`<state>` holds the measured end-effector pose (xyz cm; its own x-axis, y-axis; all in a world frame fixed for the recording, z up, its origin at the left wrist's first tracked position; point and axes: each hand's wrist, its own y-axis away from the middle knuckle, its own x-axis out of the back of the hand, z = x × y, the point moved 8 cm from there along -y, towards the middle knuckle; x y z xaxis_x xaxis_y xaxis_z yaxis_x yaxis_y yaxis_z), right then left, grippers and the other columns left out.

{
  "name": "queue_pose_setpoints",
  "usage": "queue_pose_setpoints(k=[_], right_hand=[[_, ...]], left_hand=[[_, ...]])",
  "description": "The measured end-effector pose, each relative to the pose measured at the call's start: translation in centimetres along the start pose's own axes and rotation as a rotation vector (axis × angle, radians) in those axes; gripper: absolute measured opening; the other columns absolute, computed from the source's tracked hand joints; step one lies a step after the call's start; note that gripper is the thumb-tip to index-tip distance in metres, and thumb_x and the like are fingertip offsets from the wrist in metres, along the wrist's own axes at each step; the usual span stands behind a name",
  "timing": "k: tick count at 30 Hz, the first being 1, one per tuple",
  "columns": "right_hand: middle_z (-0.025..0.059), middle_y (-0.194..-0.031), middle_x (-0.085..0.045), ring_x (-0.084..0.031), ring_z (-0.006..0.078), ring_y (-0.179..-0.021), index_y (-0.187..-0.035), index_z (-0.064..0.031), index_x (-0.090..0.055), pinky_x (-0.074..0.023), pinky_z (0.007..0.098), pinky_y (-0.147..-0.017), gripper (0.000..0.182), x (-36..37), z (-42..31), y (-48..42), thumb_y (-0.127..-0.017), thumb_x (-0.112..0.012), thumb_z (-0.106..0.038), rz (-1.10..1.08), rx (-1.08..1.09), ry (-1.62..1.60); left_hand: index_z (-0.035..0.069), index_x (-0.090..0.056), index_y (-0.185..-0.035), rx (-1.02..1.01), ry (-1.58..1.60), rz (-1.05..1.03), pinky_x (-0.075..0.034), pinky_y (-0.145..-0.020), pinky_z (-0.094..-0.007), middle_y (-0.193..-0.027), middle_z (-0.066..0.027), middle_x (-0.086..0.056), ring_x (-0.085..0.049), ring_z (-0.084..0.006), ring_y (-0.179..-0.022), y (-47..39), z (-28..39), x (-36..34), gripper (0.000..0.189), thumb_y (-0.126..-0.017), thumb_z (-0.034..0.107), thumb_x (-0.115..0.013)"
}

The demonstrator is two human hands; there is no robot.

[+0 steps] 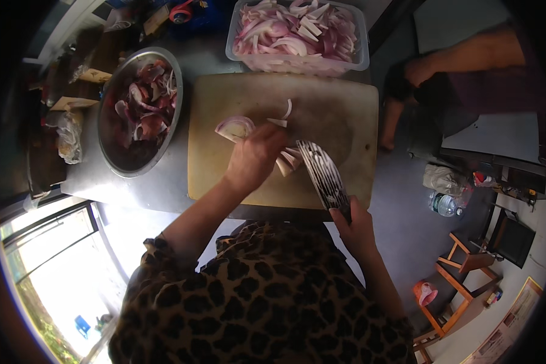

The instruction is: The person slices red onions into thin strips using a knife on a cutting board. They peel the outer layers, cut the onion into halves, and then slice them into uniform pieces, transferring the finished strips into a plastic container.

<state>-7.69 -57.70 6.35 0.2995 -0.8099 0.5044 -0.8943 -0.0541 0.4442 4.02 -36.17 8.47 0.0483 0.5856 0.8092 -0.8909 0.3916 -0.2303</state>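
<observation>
My right hand (357,227) grips the handle of a broad kitchen knife (323,175), its striped blade angled up and left over the cutting board (273,195). Just left of the blade, cut onion wedges (289,162) lie on the board. My left hand (257,157) is over the board beside these wedges with its fingers curled; whether it pinches a piece is hidden. An onion half (235,127), cut face showing, sits partly behind that hand. Beyond the fingers lie a thin curved onion slice (289,109) and a small pale piece (277,122).
A clear plastic tub (295,63) heaped with sliced onion stands behind the board. Left of the board is a steel bowl (139,170) holding onion skins and scraps. Another person's arm (473,52) shows at right. A plastic bottle (445,204) and wooden chair (457,300) are beyond the counter.
</observation>
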Motion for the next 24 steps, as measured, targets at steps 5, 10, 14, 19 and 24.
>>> queue_pose_setpoints(k=[5,10,14,19,24], right_hand=[[0.0138,-0.085,-0.061,-0.060,0.0360,-0.073,-0.093,-0.0036,-0.051,-0.0471,0.0424,-0.061,0.025,-0.6,-4.2,0.2,-0.091,-0.063,-0.026,-0.053,0.160,0.225],[0.0136,-0.084,-0.061,-0.061,0.0366,-0.074,-0.093,-0.0041,-0.050,-0.0479,0.0440,-0.062,0.026,-1.0,-5.2,-0.2,-0.091,-0.063,-0.027,-0.119,0.155,0.314],[0.0147,-0.084,-0.061,-0.061,0.0372,-0.074,-0.093,-0.0038,-0.049,-0.0486,0.0449,-0.062,0.026,-1.0,-6.3,-0.3,-0.091,-0.062,-0.026,-0.165,0.151,0.374],[0.0165,-0.083,-0.061,-0.061,0.0392,-0.073,-0.092,-0.0029,-0.048,-0.0481,0.0468,-0.062,0.027,-1.0,-6.3,-0.6,-0.091,-0.062,-0.026,-0.171,0.175,0.381],[0.0193,-0.078,-0.060,-0.060,0.0418,-0.073,-0.091,-0.0020,-0.047,-0.0463,0.0494,-0.062,0.029,-4.1,-2.0,-1.9,-0.092,-0.062,-0.027,-0.085,0.188,0.290]], left_hand=[[0.011,-0.067,-0.097,0.094,0.096,-0.020,-0.053,-0.062,-0.0371,-0.089,-0.0058,-0.058,-0.064,-0.0251,-0.082,5.3,-0.1,-2.3,0.018,-0.079,0.008,-0.065],[0.011,-0.067,-0.094,0.068,0.101,0.087,-0.054,-0.063,-0.0366,-0.091,-0.0042,-0.061,-0.064,-0.0242,-0.083,5.7,-0.3,-2.5,0.015,-0.080,0.009,-0.065],[0.011,-0.067,-0.093,0.047,0.065,0.115,-0.054,-0.064,-0.0363,-0.092,-0.0030,-0.062,-0.063,-0.0232,-0.085,6.1,-0.4,-2.4,0.014,-0.079,0.010,-0.066],[0.012,-0.067,-0.093,0.033,0.059,0.144,-0.054,-0.064,-0.0359,-0.092,-0.0023,-0.062,-0.063,-0.0228,-0.085,6.1,-0.2,-2.4,0.016,-0.077,0.012,-0.067],[0.013,-0.067,-0.092,0.022,0.070,0.150,-0.053,-0.063,-0.0350,-0.092,-0.0023,-0.061,-0.062,-0.0223,-0.086,6.2,-0.4,-2.8,0.019,-0.074,0.011,-0.066]])
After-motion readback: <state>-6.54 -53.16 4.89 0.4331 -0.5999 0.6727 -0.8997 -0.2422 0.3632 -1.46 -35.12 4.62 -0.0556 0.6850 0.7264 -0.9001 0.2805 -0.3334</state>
